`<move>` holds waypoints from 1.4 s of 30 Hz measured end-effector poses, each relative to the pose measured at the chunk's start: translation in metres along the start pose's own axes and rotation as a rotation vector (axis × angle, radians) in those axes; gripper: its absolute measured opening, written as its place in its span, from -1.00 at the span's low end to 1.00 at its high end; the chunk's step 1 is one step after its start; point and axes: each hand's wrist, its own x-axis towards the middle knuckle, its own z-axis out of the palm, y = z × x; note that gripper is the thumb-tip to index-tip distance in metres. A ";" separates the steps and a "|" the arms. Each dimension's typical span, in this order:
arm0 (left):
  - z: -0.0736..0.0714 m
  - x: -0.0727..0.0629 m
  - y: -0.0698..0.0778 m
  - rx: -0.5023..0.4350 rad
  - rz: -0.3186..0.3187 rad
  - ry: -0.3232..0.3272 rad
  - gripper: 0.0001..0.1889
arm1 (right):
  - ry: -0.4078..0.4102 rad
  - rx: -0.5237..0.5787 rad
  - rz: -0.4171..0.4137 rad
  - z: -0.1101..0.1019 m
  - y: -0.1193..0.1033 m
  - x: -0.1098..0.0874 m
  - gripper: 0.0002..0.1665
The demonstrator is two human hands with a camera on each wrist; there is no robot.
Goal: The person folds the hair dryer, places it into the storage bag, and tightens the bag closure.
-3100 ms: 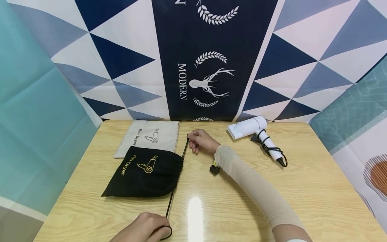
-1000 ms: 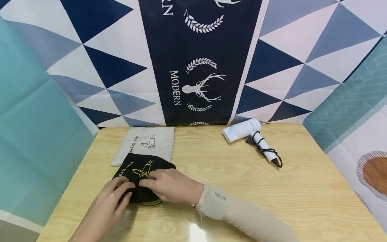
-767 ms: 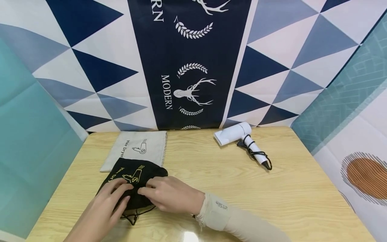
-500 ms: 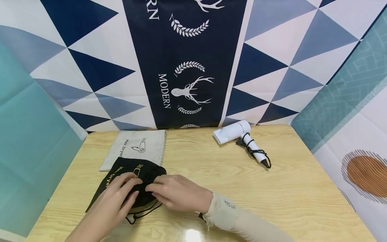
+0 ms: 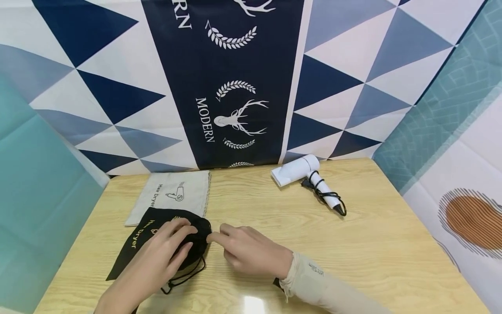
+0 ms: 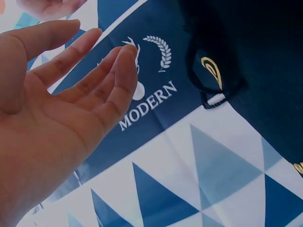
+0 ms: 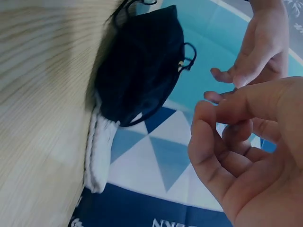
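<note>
A black drawstring bag [image 5: 127,255] with gold "Hair Dryer" lettering lies on the table, its mouth gathered toward the right. Loops of its black cord [image 5: 188,275] spread on the wood at the near side. My left hand [image 5: 158,253] is over the bag in the head view, hiding part of its print; the left wrist view shows its fingers relaxed and holding nothing. Beside the gathered mouth is my right hand [image 5: 251,250], fingers loosely curled. Nothing shows between its thumb and forefinger in the right wrist view, where the dark bag [image 7: 142,71] stands apart from them.
A pale cloth bag [image 5: 188,183] with a printed hair dryer lies behind the black bag, which overlaps its near edge. At the back right rests a white hair dryer [image 5: 296,170] with its black cable [image 5: 319,192] wound round the handle. A patterned backdrop [image 5: 235,65] rises behind the table.
Earlier my hands held the drawstring's ends stretched far apart; the cord now lies slack. Both hands came to the bag, then my right hand moved right to its mouth. The head view shifted.
</note>
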 end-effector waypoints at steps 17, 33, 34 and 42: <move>0.020 0.057 0.009 -0.063 0.124 -0.002 -0.72 | -0.096 -0.061 0.130 -0.046 0.016 -0.018 -0.59; 0.062 0.146 0.052 -0.142 0.198 -0.048 -0.67 | -0.108 -0.027 0.646 -0.107 0.121 -0.078 -0.52; 0.065 0.149 0.053 -0.149 0.200 -0.053 -0.66 | -0.110 -0.020 0.669 -0.108 0.127 -0.081 -0.51; 0.097 0.175 0.059 -0.191 0.156 -0.108 -0.62 | -0.184 0.032 0.843 -0.116 0.160 -0.105 -0.38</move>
